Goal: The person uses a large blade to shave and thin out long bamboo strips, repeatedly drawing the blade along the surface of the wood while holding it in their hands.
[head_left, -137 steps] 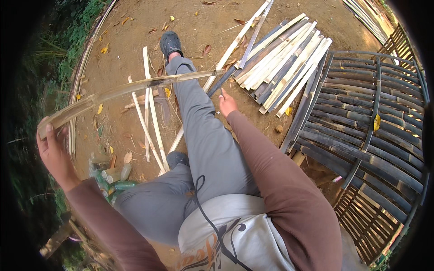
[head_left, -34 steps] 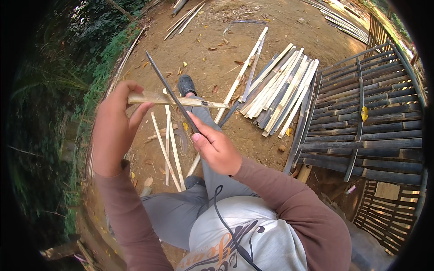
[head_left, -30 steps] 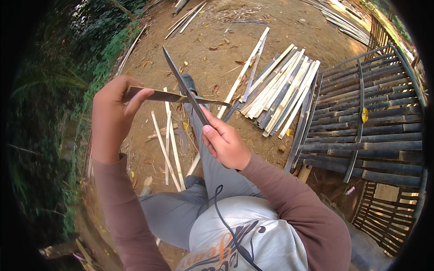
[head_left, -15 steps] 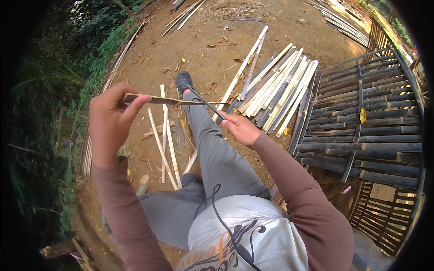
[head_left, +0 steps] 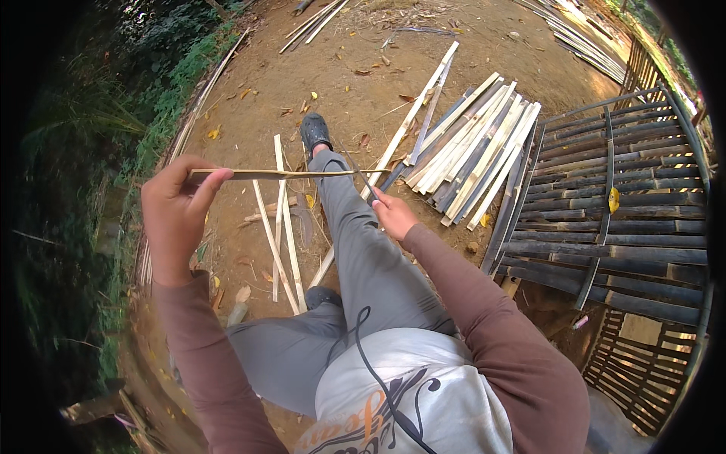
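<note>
My left hand, raised on the left, pinches one end of a long flat bamboo strip between thumb and fingers. The strip runs almost level to the right, above my outstretched leg. Closed around the lower end of a knife is my right hand. The dark, narrow blade slants up and left and crosses the strip near its far end; whether its edge bites into the strip I cannot tell.
Right of my leg lies a pile of split bamboo slats. Several loose strips lie on the dirt beside my feet. A dark bamboo rack stands at the right; green plants border the left.
My left hand has moved slightly left and down, and the strip now lies more level. My right hand has shifted a little left, with the knife blade turned steeper and showing narrower.
</note>
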The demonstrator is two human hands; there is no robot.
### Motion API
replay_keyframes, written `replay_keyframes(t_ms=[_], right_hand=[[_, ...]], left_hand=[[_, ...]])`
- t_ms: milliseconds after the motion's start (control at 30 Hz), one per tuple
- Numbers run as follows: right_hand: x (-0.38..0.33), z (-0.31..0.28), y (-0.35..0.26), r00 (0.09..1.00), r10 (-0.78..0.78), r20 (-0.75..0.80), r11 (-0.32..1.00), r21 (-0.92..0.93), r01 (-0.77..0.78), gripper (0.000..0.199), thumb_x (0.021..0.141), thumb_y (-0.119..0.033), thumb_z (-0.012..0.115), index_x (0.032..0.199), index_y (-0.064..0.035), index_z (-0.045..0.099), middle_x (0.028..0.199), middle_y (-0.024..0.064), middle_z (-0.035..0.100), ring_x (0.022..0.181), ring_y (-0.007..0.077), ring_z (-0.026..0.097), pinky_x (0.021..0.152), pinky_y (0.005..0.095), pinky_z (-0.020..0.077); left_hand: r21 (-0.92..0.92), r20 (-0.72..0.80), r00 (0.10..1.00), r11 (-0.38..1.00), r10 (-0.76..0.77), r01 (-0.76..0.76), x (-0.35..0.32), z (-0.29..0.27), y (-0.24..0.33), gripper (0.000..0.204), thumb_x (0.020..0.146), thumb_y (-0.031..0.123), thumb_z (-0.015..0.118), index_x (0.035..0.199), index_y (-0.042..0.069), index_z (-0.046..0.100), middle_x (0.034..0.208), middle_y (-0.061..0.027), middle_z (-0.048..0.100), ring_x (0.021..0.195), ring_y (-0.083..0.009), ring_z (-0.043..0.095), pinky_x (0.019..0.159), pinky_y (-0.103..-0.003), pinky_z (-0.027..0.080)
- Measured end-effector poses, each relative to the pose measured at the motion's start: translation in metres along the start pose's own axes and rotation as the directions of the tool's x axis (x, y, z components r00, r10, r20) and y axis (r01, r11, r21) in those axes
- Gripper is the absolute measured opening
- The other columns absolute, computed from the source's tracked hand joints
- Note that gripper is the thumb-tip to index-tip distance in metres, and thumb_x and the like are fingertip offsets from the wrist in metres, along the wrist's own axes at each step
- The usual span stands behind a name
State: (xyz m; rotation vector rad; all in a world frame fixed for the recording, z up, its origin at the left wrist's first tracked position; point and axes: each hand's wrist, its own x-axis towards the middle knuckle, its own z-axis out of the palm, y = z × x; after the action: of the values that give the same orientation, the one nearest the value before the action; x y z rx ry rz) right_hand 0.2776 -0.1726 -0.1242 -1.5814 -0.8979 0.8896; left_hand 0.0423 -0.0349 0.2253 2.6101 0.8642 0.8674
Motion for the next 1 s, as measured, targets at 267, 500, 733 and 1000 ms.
replay_keyframes(t_ms=[267,500,733,1000], right_hand=[[-0.048,0.010,-0.129,0.953,-0.193,0.235,0.972,0.179,0.153,0.055,0.113,-0.025,0.051,0.164,-0.0068,0.045,0.098,0.0074,0.068,0.090,0.0192,0.063,0.089,0.0345,0.0519],[-0.014,-0.014,-0.077,0.916,0.298,0.268,0.924,0.159,-0.347,0.054,0.114,-0.025,0.048,0.166,-0.0127,0.044,0.082,-0.0008,0.057,0.072,0.0111,0.053,0.073,0.0310,0.0512],[-0.043,0.009,-0.151,0.928,-0.182,0.324,0.982,0.113,0.154,0.052,0.113,-0.026,0.049,0.162,-0.0074,0.047,0.137,0.0229,0.071,0.122,0.0317,0.070,0.109,0.0389,0.0492],[0.017,-0.001,0.022,0.982,0.179,0.055,0.984,-0.003,-0.179,0.053,0.111,-0.023,0.049,0.161,-0.0049,0.048,0.150,0.0282,0.061,0.138,0.0370,0.061,0.114,0.0397,0.0466]], left_hand=[[-0.010,-0.008,1.000,1.000,0.009,-0.009,-0.011,0.000,-0.002,0.017,0.093,0.012,0.086,0.096,-0.001,0.075,0.077,0.0001,0.069,0.072,-0.0049,0.057,0.064,-0.023,0.044],[-0.008,-0.008,1.000,1.000,-0.001,0.001,-0.017,-0.003,-0.005,0.017,0.091,0.011,0.087,0.095,-0.001,0.076,0.079,-0.0048,0.074,0.072,-0.0084,0.066,0.065,-0.024,0.049],[0.043,0.002,1.000,0.999,0.002,-0.002,-0.020,-0.004,-0.005,0.017,0.090,0.011,0.088,0.094,-0.001,0.077,0.084,-0.0067,0.077,0.073,-0.0094,0.070,0.066,-0.025,0.052],[-0.037,-0.054,0.998,0.999,0.023,-0.025,-0.021,-0.002,-0.014,0.018,0.090,0.010,0.088,0.095,-0.001,0.076,0.084,-0.0056,0.077,0.074,-0.0088,0.069,0.066,-0.024,0.051]])
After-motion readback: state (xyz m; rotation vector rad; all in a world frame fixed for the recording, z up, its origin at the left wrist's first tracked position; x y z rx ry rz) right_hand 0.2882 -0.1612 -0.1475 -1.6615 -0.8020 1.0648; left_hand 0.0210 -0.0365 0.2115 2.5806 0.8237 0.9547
